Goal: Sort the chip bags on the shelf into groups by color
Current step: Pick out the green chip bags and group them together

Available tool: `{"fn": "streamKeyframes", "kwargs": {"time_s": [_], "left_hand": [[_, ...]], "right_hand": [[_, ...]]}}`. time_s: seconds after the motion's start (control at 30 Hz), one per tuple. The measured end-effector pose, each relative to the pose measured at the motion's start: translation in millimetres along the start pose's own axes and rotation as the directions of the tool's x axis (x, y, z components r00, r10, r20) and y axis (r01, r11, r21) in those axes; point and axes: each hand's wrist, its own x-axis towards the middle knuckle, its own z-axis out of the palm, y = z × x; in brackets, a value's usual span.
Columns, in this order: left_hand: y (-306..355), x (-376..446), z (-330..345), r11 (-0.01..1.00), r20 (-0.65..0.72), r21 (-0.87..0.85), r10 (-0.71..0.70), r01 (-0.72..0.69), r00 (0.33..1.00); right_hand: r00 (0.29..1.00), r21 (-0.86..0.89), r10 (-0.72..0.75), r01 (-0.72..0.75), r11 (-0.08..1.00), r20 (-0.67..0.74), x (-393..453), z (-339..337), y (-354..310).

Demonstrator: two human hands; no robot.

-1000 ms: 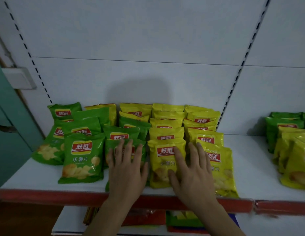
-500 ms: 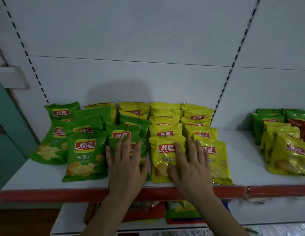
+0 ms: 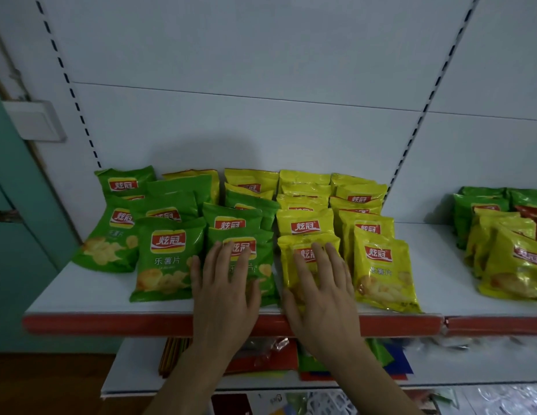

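Observation:
Green chip bags fill the left part of the white shelf, and yellow chip bags fill its middle. Two yellow bags stand at the back behind the green ones. My left hand lies flat with straight fingers on the front green bag. My right hand lies flat on the front yellow bag right beside it. Both hands press the bags near the shelf's red front edge.
A second pile of green, yellow and red bags lies on the shelf section to the right. A lower shelf holds more packets. A teal door stands at the left. Bare shelf surface lies between the two piles.
Both hands have slid slightly forward along the front bags, staying flat. The view has shifted, bringing more of the right-hand pile into sight.

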Motion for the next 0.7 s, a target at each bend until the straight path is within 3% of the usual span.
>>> {"fn": "streamKeyframes", "kwargs": {"time_s": [0.27,0.37,0.53,0.7], "left_hand": [[-15.2,-8.3,-8.4,0.998,-0.023,0.015,-0.054,0.054,0.998],[-20.1,-7.5,-9.9,0.998,-0.033,0.000,-0.068,0.068,0.997],[-20.2,-5.0,-15.8,0.981,-0.033,-0.112,-0.162,0.157,0.986],[-7.9,3.3,-35.5,0.851,0.039,-0.432,-0.313,0.298,0.949]], "right_hand": [[0.950,-0.058,-0.250,0.264,0.963,0.187,41.9,14.1,-35.6],[0.943,-0.092,-0.252,0.276,0.957,0.216,46.9,20.5,-43.1],[0.955,-0.087,-0.285,0.292,0.953,0.081,46.0,26.6,-40.1],[0.936,-0.002,-0.310,0.314,0.949,-0.168,48.6,14.1,-32.3]]}}
